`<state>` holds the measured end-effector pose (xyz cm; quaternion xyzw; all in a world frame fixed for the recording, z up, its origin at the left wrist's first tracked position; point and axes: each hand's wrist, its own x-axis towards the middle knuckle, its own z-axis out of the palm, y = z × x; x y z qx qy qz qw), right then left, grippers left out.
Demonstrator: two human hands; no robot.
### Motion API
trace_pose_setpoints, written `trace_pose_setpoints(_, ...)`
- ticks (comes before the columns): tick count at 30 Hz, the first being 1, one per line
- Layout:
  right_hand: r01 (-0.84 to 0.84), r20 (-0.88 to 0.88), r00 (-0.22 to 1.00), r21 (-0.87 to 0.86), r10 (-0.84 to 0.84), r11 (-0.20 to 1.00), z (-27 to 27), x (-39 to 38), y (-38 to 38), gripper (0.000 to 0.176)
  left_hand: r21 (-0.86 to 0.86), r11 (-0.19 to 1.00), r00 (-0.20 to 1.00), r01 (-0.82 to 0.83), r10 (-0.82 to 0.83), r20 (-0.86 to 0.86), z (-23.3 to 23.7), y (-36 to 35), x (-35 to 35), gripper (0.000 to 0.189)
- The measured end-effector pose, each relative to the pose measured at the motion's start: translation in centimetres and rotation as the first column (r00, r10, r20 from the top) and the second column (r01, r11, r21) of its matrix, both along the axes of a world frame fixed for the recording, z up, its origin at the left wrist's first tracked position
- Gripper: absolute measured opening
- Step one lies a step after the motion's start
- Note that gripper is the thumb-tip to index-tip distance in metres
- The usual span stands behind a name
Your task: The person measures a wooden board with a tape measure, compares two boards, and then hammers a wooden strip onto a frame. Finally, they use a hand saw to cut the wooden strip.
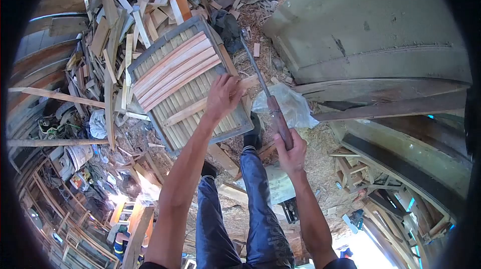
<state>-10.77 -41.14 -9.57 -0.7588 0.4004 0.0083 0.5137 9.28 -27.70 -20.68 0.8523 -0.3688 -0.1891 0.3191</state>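
Observation:
My left hand (223,96) is closed around a pale curved wooden strip (185,112), which lies slantwise over a slatted wooden panel (235,129) in a grey frame. Several similar reddish strips (175,71) rest side by side on the panel's upper part. In my right hand (293,154) is the brown wooden handle of a long, thin-bladed metal tool (256,66). Its blade points forward and away from me, past the panel's right edge, and crosses in front of the strip's far end in this view.
A heap of wood offcuts (120,33) lies beyond the panel to the left. Clear plastic sheeting (288,103) is on the shavings-covered floor by the tool. At right stands a large greenish board (371,23). A person (120,243) is at lower left.

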Motion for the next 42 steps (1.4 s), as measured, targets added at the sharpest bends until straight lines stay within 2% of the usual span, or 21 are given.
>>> trace_pose_setpoints(3, -0.06, 0.025, 0.998, -0.028, 0.061, 0.998, 0.5, -0.1, -0.2, 0.026, 0.016, 0.998, 0.997, -0.068, 0.068, 0.02, 0.0, -0.1, 0.3, 0.041)
trace_pose_setpoints(5, -0.111, 0.123, 0.985, -0.064, 0.118, 0.992, 1.2, 0.0, 0.0, 0.028, -0.068, 0.892, 0.882, -0.447, 0.452, 0.136, -0.5, -0.6, 0.1, 0.046)
trace_pose_setpoints(8, -0.139, 0.165, 0.976, -0.03, 0.142, 0.99, 0.5, 0.0, 0.5, 0.025, -0.113, 0.879, 0.837, -0.464, 0.477, 0.269, -1.1, -1.3, -0.2, 0.048)
trace_pose_setpoints(9, -0.14, 0.166, 0.976, -0.027, 0.142, 0.99, 0.2, 0.2, 0.7, 0.025, -0.11, 0.878, 0.837, -0.465, 0.477, 0.27, -1.1, -1.5, -0.2, 0.048)
trace_pose_setpoints(11, -0.122, 0.099, 0.988, 0.006, 0.121, 0.993, -0.3, 0.4, 1.3, 0.024, 0.086, 0.881, 0.844, -0.465, 0.412, 0.343, -0.9, -1.5, -0.5, 0.05)
trace_pose_setpoints(12, -0.123, 0.099, 0.988, 0.009, 0.121, 0.992, -0.2, 0.5, 1.6, 0.024, 0.089, 0.88, 0.844, -0.466, 0.412, 0.344, -0.6, -1.5, -0.4, 0.05)
trace_pose_setpoints(14, -0.175, 0.101, 0.979, 0.004, 0.174, 0.984, 0.5, 0.7, 1.9, 0.024, 0.396, 0.881, 0.965, -0.261, 0.247, 0.085, 0.0, -1.4, -0.3, 0.051)
trace_pose_setpoints(17, -0.198, 0.112, 0.976, 0.11, 0.186, 0.974, 1.0, 0.8, 1.9, 0.026, 0.371, 0.89, 0.965, -0.263, 0.236, 0.119, -0.3, -1.3, -0.4, 0.044)
trace_pose_setpoints(18, -0.166, 0.138, 0.978, 0.064, 0.156, 0.984, 0.6, 0.9, 2.0, 0.027, 0.371, 0.891, 0.965, -0.262, 0.236, 0.115, -0.5, -1.4, -0.3, 0.044)
trace_pose_setpoints(20, -0.153, 0.043, 0.988, 0.076, 0.15, 0.985, 0.4, 1.3, 1.5, 0.026, 0.163, 0.932, 0.932, -0.324, 0.284, 0.226, -1.0, -1.3, -0.3, 0.05)
trace_pose_setpoints(21, -0.136, -0.049, 0.989, 0.089, 0.141, 0.987, 0.3, 1.4, 1.3, 0.027, 0.164, 0.931, 0.931, -0.325, 0.285, 0.226, -1.0, -1.2, -0.1, 0.05)
trace_pose_setpoints(23, -0.154, -0.058, 0.986, 0.094, 0.159, 0.984, -0.5, 1.0, 0.9, 0.028, 0.067, 0.942, 0.915, -0.329, 0.3, 0.269, -1.3, -1.1, 0.1, 0.055)
trace_pose_setpoints(26, -0.198, -0.034, 0.979, 0.03, 0.199, 0.98, -2.9, -0.6, 1.5, 0.031, 0.176, 0.942, 0.941, -0.285, 0.241, 0.237, -1.4, -0.8, 0.0, 0.06)
trace_pose_setpoints(28, -0.227, 0.007, 0.974, -0.035, 0.227, 0.973, -4.2, -0.9, 1.8, 0.033, 0.155, 0.948, 0.942, -0.279, 0.239, 0.234, -0.9, -0.9, -0.3, 0.055)
trace_pose_setpoints(30, -0.146, -0.018, 0.989, 0.106, 0.149, 0.984, -5.3, -1.1, 2.2, 0.042, 0.147, 0.951, 0.944, -0.272, 0.234, 0.234, -0.7, -0.9, -0.3, 0.05)
trace_pose_setpoints(32, -0.119, -0.014, 0.992, 0.135, 0.122, 0.984, -6.2, -1.0, 3.2, 0.042, 0.186, 0.964, 0.962, -0.192, 0.148, 0.227, -0.7, -0.7, -0.2, 0.033)
trace_pose_setpoints(34, -0.086, -0.018, 0.996, 0.168, 0.09, 0.982, -5.8, -0.3, 3.9, 0.042, 0.19, 0.964, 0.965, -0.188, 0.144, 0.221, -0.7, -0.7, -0.2, 0.027)
trace_pose_setpoints(37, -0.089, -0.092, 0.991, 0.109, 0.099, 0.99, -5.3, 0.1, 4.0, 0.039, 0.184, 0.969, 0.966, -0.166, 0.122, 0.227, -0.5, -0.6, -0.2, 0.024)
trace_pose_setpoints(39, -0.078, 0.03, 0.996, -0.127, 0.082, 0.989, -6.8, -1.1, 3.0, 0.038, 0.192, 0.963, 0.959, -0.191, 0.141, 0.246, -0.3, -0.8, -0.4, 0.024)
trace_pose_setpoints(40, -0.005, 0.013, 1.0, -0.046, 0.005, 0.999, -7.5, -1.4, 2.7, 0.038, 0.191, 0.962, 0.959, -0.193, 0.144, 0.245, -0.4, -0.9, -0.5, 0.024)
trace_pose_setpoints(42, -0.001, -0.02, 1.0, 0.043, 0.002, 0.999, -7.3, -1.6, 1.5, 0.037, 0.241, 0.955, 0.984, -0.172, 0.155, 0.09, -0.4, -1.0, -0.6, 0.025)
